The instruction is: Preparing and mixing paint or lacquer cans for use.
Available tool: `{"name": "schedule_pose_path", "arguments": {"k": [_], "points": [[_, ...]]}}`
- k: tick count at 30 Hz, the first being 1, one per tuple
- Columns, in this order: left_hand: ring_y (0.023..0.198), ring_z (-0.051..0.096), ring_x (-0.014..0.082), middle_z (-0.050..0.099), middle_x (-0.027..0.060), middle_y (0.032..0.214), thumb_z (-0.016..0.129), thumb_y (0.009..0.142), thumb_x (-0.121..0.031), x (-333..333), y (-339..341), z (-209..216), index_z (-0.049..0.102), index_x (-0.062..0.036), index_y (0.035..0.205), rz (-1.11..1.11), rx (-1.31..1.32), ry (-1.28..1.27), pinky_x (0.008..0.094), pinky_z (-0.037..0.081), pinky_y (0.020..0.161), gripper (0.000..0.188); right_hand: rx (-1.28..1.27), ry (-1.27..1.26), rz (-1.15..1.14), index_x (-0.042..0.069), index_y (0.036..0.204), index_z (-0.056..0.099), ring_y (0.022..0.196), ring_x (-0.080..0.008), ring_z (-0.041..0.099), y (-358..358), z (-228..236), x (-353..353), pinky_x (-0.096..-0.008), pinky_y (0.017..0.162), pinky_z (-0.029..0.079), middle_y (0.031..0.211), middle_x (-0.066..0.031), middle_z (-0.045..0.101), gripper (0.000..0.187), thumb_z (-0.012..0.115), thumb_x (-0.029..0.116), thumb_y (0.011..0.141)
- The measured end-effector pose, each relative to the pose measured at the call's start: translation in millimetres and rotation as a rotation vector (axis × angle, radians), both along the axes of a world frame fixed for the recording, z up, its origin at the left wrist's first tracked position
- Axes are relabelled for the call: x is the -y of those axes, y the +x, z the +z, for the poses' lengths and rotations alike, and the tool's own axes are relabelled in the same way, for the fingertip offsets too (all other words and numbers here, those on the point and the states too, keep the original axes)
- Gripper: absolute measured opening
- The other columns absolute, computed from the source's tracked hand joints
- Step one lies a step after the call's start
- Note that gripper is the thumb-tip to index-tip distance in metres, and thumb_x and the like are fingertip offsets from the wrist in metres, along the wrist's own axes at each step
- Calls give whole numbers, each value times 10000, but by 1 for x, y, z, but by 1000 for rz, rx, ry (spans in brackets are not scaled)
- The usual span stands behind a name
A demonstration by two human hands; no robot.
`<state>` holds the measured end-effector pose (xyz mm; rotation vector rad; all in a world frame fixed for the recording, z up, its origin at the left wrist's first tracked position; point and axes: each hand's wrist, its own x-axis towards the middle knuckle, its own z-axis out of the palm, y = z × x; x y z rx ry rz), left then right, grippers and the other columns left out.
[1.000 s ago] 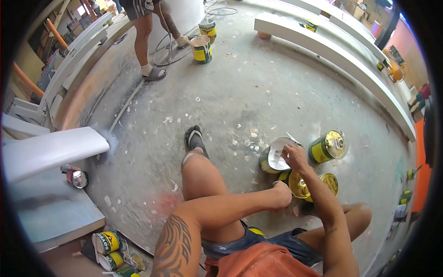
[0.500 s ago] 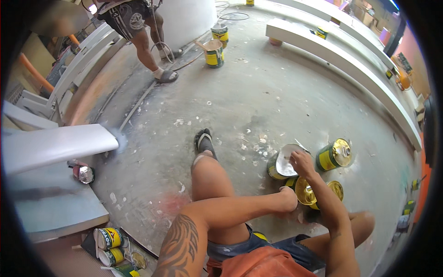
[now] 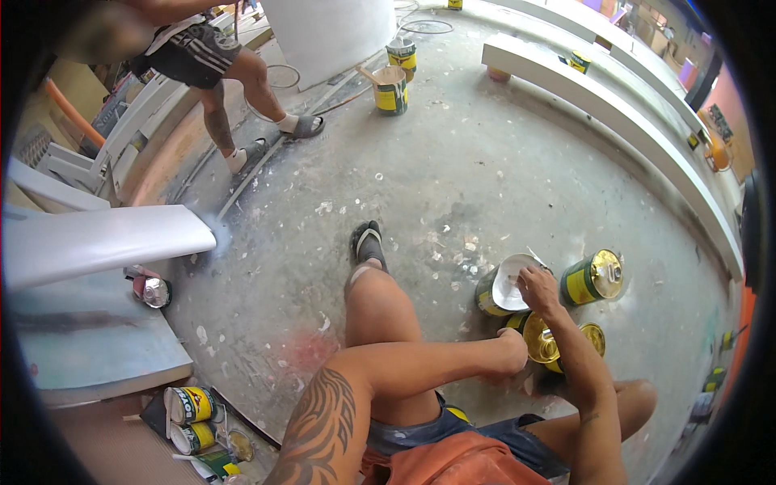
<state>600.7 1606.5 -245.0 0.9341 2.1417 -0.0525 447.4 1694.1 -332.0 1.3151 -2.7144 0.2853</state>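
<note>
My right hand [image 3: 537, 289] is at the mouth of a green and yellow paint can [image 3: 490, 299], its fingers curled together against a white sheet-like piece [image 3: 511, 279] over the opening. Whatever those fingers pinch is too small to tell. My left hand [image 3: 508, 352] is closed beside a gold-topped can [image 3: 539, 338], touching it or nearly so; its fingertips are hidden. Another gold-topped can [image 3: 593, 339] sits partly behind my right forearm. Farther right stands a green and yellow can with a gold lid [image 3: 595, 277].
A co-worker's legs [image 3: 242, 89] show at the far left, by a hose and a white curved piece [image 3: 319, 40]. Open paint buckets [image 3: 390, 90] stand at the back. A long white beam [image 3: 614, 133] runs along the right. A white panel [image 3: 113, 238] juts in from the left, above small cans [image 3: 192, 420].
The whole view has shifted slightly. The co-worker has stepped, and the feet now stand differently. My hands stay at the cans, the right still on the white piece.
</note>
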Motion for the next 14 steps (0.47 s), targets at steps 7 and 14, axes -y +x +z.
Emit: {"name": "schedule_pose_path", "arguments": {"k": [7,14], "points": [[1047,723,223,749,6,1166,884,675,-371,-5,-2,3,766,-188,1187,47,-8,14,448,572,826,556,409,296,20,94,942,685,870,-381,687,-27,3,-34,-473,769,538,882,-167,712,139,662,198,851],[1049,733,258,763,60,1141,764,816,-370,6,0,8,786,-130,1123,67,-11,44,431,583,813,390,62,200,-71,117,988,682,977,-316,676,-11,2,-3,-490,884,468,1022,-132,691,142,663,205,878]]}}
